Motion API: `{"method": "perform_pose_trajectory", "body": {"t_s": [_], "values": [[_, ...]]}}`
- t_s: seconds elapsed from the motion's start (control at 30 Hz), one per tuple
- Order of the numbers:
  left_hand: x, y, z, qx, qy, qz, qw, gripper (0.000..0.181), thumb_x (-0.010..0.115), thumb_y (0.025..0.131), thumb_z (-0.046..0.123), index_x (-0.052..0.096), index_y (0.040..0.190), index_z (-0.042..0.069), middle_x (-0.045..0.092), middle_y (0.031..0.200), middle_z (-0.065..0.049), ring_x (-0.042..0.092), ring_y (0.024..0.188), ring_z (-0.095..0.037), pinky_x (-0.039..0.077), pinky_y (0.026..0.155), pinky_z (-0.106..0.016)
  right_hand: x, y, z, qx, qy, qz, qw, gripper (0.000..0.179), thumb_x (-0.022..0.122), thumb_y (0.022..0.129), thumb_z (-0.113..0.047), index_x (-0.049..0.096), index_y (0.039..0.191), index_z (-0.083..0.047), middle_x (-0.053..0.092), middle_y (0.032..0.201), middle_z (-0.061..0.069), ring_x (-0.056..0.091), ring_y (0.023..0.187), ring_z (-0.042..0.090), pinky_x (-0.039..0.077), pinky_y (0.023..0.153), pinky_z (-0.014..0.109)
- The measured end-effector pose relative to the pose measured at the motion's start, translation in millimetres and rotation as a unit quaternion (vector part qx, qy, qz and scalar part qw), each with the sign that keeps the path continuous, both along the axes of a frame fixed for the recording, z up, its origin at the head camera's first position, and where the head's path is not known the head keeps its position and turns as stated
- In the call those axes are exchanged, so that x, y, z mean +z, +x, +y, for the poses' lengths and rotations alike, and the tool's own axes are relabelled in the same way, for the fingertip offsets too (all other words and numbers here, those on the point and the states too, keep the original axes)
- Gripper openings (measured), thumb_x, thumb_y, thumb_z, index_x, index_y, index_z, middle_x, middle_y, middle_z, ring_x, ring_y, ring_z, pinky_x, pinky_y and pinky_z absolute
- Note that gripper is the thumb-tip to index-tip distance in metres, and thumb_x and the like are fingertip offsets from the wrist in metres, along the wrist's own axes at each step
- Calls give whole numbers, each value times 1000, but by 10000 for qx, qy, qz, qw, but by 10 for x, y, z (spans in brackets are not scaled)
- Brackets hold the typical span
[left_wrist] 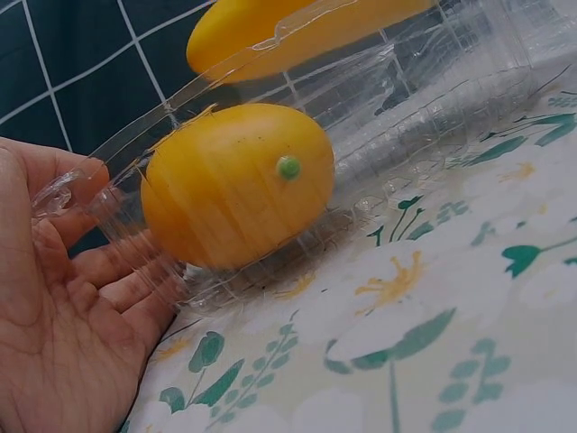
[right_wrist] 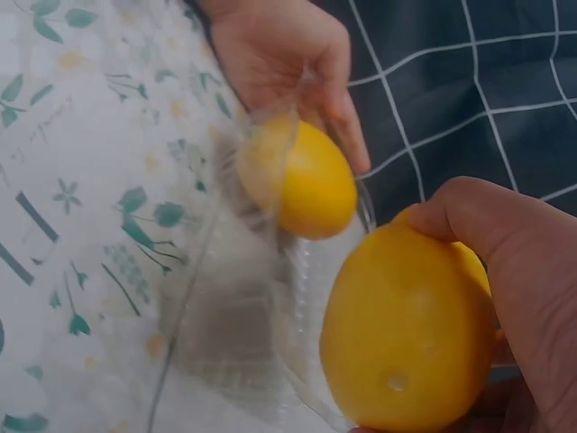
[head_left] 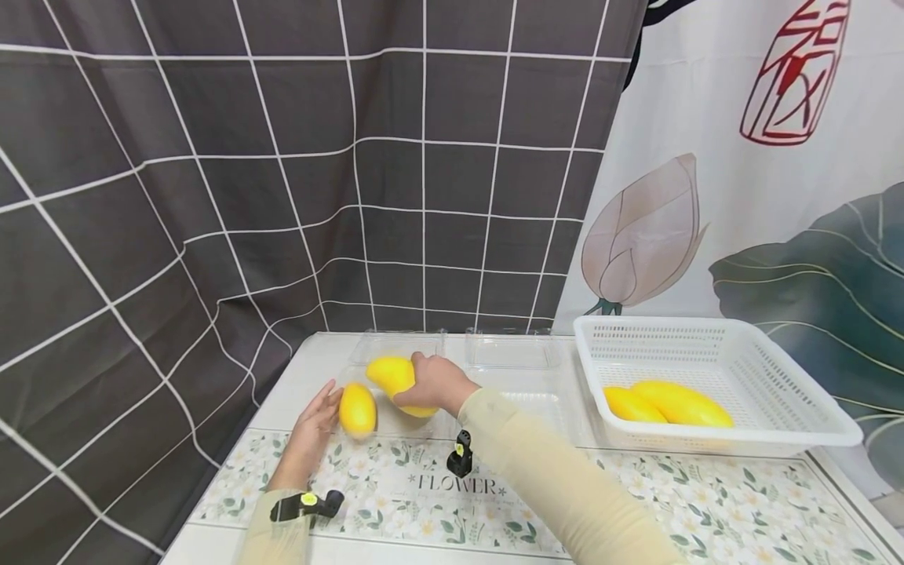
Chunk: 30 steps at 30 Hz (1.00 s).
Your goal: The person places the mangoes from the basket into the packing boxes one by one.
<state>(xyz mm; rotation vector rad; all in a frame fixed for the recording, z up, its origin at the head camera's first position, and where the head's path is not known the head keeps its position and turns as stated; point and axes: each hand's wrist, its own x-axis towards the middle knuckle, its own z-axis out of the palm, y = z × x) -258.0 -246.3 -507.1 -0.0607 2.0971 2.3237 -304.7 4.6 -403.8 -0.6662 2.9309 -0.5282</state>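
A yellow mango with a small green stem spot lies at the left end of a clear plastic container. My left hand is at that end, its fingers extended against the outside of the clear wall, beside the mango. With my right hand I grip a second yellow mango, thumb on one side and fingers partly hidden on the other. This mango is held above the container, to the right of the first one.
A white perforated basket stands on the right with yellow mangoes inside. Another clear plastic container sits at the back centre. A floral mat covers the table's front, and a dark grid curtain hangs behind.
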Motion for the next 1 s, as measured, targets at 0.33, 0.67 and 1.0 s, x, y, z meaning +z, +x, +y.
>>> {"method": "perform_pose_trajectory", "body": {"t_s": [0.33,0.67,1.0], "values": [[-1,-4,-11,84,11,12,10000,59,34,108,12,13,163,10,20,166,-19,20,152,-35,14,126,-44,-119,36,-148,-249,216,223,9992,93,67,84,-61,42,148,1,69,104,14,66,90,25,58,80,34],[-3,7,-11,2,67,-63,10000,59,31,108,9,11,163,9,16,167,-19,17,154,-35,11,127,-44,-214,94,-236,-407,521,371,9971,85,68,83,-61,51,138,1,67,90,13,65,90,29,57,70,35],[-11,-25,-9,-62,123,-12,9999,59,30,108,7,12,163,10,18,167,-18,18,154,-32,13,127,-41,-305,44,-238,-433,1018,527,9925,91,59,85,-71,51,140,1,72,91,14,67,109,33,54,96,40]]}}
